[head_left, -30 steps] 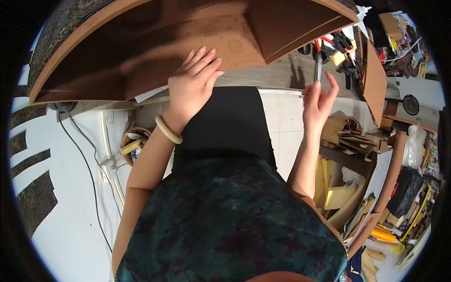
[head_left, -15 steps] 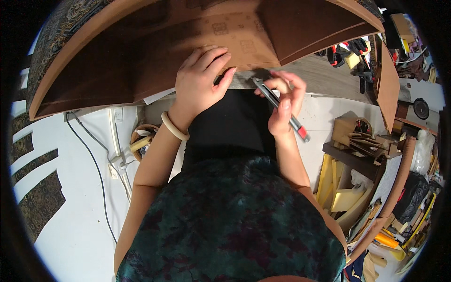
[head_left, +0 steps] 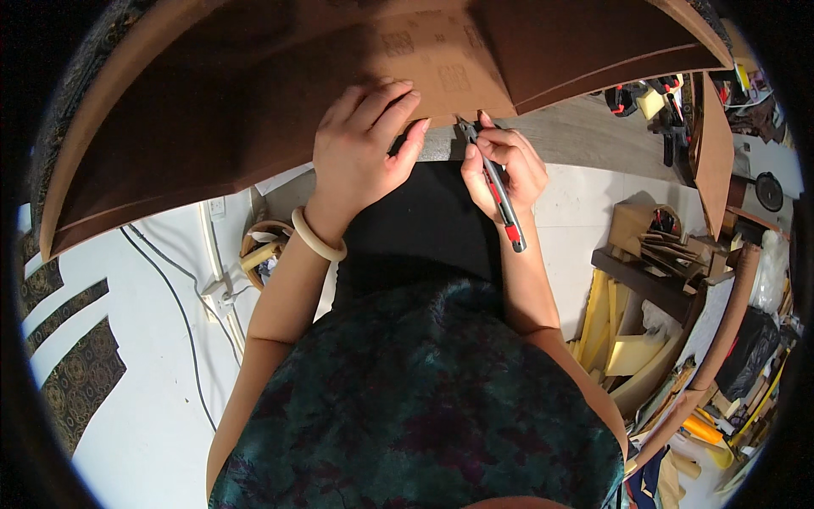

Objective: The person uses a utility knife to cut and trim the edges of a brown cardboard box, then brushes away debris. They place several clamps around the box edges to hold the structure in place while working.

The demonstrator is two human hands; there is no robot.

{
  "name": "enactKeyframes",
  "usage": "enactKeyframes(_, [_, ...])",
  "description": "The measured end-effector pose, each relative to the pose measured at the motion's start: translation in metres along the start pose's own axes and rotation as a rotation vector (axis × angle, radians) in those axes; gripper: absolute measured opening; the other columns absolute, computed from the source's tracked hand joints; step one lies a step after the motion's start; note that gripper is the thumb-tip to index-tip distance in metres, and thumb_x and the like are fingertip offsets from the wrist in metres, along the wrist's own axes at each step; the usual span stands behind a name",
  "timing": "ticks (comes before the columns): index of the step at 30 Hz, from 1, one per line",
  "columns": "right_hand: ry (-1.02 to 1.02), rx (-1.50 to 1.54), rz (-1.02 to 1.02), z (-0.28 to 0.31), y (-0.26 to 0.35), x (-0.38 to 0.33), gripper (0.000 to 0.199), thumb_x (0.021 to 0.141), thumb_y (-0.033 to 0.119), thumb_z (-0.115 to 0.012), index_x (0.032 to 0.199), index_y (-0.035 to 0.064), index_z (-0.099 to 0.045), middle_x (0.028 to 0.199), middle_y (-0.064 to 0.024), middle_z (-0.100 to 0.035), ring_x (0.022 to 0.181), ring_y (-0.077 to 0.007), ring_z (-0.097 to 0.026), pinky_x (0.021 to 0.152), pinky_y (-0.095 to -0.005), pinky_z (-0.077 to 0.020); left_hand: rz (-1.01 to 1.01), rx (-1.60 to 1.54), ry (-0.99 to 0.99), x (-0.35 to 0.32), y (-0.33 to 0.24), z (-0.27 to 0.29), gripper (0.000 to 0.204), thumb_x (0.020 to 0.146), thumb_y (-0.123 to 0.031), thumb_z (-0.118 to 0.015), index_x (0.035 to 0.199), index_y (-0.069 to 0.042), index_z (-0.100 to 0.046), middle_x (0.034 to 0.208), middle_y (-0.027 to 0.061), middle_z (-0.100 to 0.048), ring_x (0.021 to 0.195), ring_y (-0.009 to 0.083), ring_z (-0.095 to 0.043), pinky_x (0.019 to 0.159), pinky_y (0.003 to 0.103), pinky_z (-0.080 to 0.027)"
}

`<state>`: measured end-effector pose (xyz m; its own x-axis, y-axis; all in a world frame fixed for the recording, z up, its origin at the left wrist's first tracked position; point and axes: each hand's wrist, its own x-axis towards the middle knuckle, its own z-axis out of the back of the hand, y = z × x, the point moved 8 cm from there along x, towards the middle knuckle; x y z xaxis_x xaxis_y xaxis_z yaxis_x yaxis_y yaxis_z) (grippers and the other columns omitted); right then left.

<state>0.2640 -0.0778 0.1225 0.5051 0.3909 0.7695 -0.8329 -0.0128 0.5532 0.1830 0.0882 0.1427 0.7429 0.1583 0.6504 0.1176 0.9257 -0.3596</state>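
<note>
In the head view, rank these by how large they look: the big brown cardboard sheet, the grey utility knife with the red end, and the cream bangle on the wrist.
1. Big brown cardboard sheet, by far the largest.
2. Grey utility knife with the red end, held in the right hand.
3. Cream bangle on the left wrist; it looks slightly smaller than the knife, but they are close.

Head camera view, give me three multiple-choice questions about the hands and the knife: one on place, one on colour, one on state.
1. Where does the left hand rest?
A. flat on the brown sheet
B. on the floor
C. on the shelf

2. What colour is the bracelet on the left wrist?
A. blue
B. cream
C. black

3. What is the right hand doing?
A. hanging open
B. gripping the utility knife
C. holding a cup

Answers: 1 A, the palm and spread fingers lie on the sheet. 2 B, the ring looks pale cream. 3 B, the fingers wrap the knife, its tip at the sheet's edge.
</note>
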Motion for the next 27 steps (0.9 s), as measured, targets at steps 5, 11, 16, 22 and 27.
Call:
enactKeyframes(5, [0.018,-0.062,0.017,-0.0025,0.0018,0.0003,0.02,0.075,-0.003,-0.081,0.074,0.0003,-0.061,0.079,-0.0136,-0.07,0.072,-0.0254,-0.071,0.082,-0.0392,-0.065,-0.009,-0.004,-0.011,0.0,0.0005,-0.0014,0.035,0.078,-0.012,-0.083,0.111,-0.009,-0.074,0.114,0.0041,-0.073,0.096,0.0292,-0.069,0.082,0.038,-0.058])
enactKeyframes(11, [0.023,-0.098,0.021,-0.0043,0.0026,0.0,0.02,0.075,-0.004,-0.08,0.074,0.0012,-0.06,0.079,-0.0134,-0.069,0.071,-0.0252,-0.071,0.081,-0.0382,-0.0648,-0.01,0.003,-0.016,-0.0014,0.0009,-0.0018,0.035,0.078,-0.011,-0.083,0.111,-0.009,-0.074,0.113,0.0042,-0.073,0.095,0.0291,-0.069,0.081,0.038,-0.058])
enactKeyframes(16, [0.04,-0.081,0.054,-0.007,0.007,0.0031,0.021,0.076,-0.005,-0.078,0.074,0.0018,-0.058,0.078,-0.0131,-0.068,0.07,-0.0249,-0.07,0.081,-0.0384,-0.0648,-0.019,0.01,-0.017,-0.0015,0.0005,-0.0022,0.035,0.078,-0.011,-0.084,0.111,-0.009,-0.074,0.113,0.0045,-0.073,0.095,0.0292,-0.069,0.081,0.038,-0.058])
enactKeyframes(22, [0.034,-0.089,0.047,-0.0071,0.0067,0.002,0.022,0.075,-0.005,-0.078,0.074,0.0019,-0.058,0.078,-0.0133,-0.068,0.069,-0.0249,-0.069,0.083,-0.0395,-0.065,-0.017,0.001,-0.016,-0.0005,0.0007,-0.0015,0.035,0.077,-0.011,-0.084,0.111,-0.009,-0.074,0.113,0.0041,-0.073,0.095,0.0291,-0.069,0.081,0.038,-0.058])
enactKeyframes(27, [0.014,-0.078,0.04,-0.0055,0.004,0.0004,0.021,0.075,-0.005,-0.078,0.074,0.002,-0.058,0.079,-0.0132,-0.068,0.069,-0.0247,-0.069,0.083,-0.0398,-0.0649,-0.018,0.013,-0.018,-0.0011,0.001,-0.0022,0.036,0.076,-0.011,-0.084,0.111,-0.009,-0.074,0.113,0.0037,-0.074,0.094,0.029,-0.069,0.08,0.038,-0.058])
